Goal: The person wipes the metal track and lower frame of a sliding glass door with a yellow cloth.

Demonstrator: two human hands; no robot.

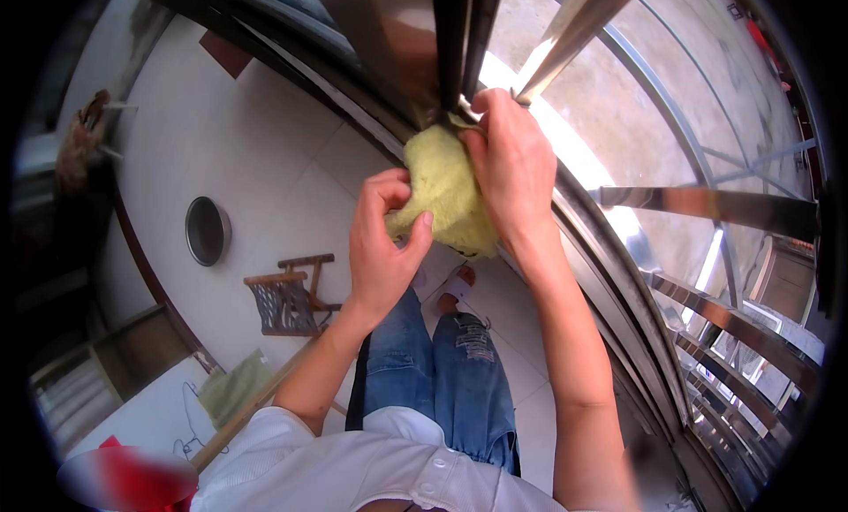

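Observation:
A yellow-green cleaning cloth (447,187) hangs between my two hands beside the window frame. My left hand (387,227) pinches its lower left edge between thumb and fingers. Higher up, my right hand (513,154) grips the cloth's upper part, with its fingers against the foot of the dark window frame upright (454,55). The fingertips of that hand are partly hidden at the corner where the upright meets the sliding window track (596,260).
Outside the track stand shiny metal security bars (709,207). On the tiled floor to the left are a round metal basin (207,230) and a folding stool (285,296). A wooden pole (248,409), a green cloth (233,387) and a wire hanger (189,422) are at lower left.

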